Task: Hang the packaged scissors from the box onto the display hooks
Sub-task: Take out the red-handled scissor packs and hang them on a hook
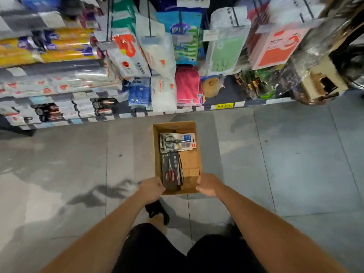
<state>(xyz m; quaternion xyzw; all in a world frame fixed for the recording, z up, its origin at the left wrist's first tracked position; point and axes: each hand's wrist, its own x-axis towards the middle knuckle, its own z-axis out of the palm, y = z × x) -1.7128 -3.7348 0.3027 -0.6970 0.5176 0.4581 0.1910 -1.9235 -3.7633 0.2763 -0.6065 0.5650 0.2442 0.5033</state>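
An open brown cardboard box [190, 164] sits on the grey floor in front of me. Inside it, a pack of black-handled scissors [177, 142] on a white and blue card lies at the far end. A dark pack with red-handled scissors [171, 170] lies along the left side nearer to me. My left hand [151, 189] grips the box's near left corner. My right hand [206, 185] grips its near right corner. Display hooks [149, 22] with hanging packets stand beyond the box.
Store shelving [59, 75] stacked with wrapped rolls and bagged goods fills the far side, its lower edge [177, 110] just beyond the box. A torn cardboard carton [319, 79] stands at the right end. Grey floor tiles [275, 154] stretch on both sides. My foot [157, 210] is below the box.
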